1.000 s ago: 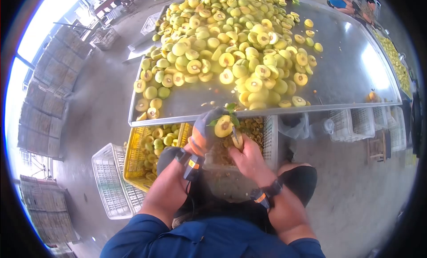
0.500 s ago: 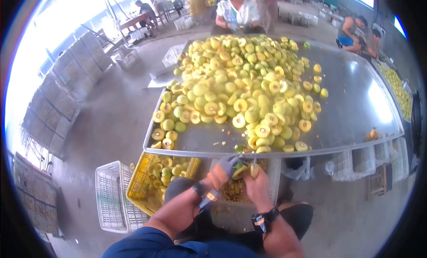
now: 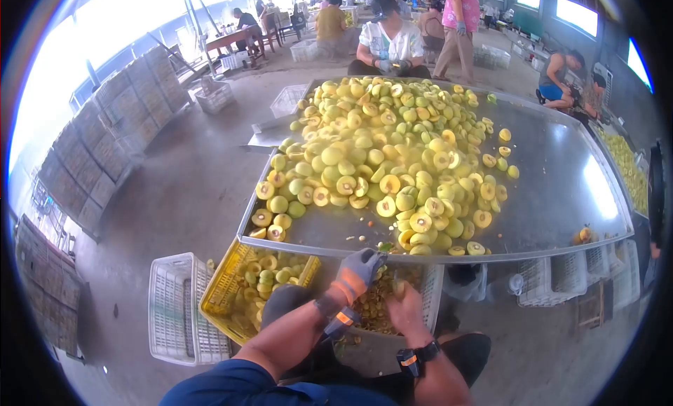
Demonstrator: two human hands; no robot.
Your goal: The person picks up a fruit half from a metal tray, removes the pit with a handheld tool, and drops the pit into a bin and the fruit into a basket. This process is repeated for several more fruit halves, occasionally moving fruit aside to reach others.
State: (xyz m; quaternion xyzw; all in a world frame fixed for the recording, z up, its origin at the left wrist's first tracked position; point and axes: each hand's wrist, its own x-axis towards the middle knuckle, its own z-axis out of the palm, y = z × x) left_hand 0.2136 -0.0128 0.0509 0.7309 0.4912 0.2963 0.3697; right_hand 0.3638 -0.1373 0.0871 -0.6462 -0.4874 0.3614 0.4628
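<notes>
My left hand (image 3: pixel 361 269), in a grey and orange glove, is closed at the table's near edge, around something too small to make out. My right hand (image 3: pixel 405 306) is bare and closed just below and to the right; what its fingers hold is hidden by blur. Beneath both hands is a white crate (image 3: pixel 432 294) with brown scraps (image 3: pixel 375 308) in it. Halved yellow-green fruits (image 3: pixel 385 185) are heaped on the metal table (image 3: pixel 547 196), many with cut faces and pits showing.
A yellow crate (image 3: pixel 217 283) of fruit stands left of my legs, beside white crates (image 3: pixel 170 308). More crates (image 3: pixel 554 280) are under the table's right side. A person (image 3: pixel 390 42) sits across the table; others work farther back.
The view has tilted up, so the table sits lower in the frame. My hands have moved apart slightly, and the fruit half seen between them no longer shows clearly.
</notes>
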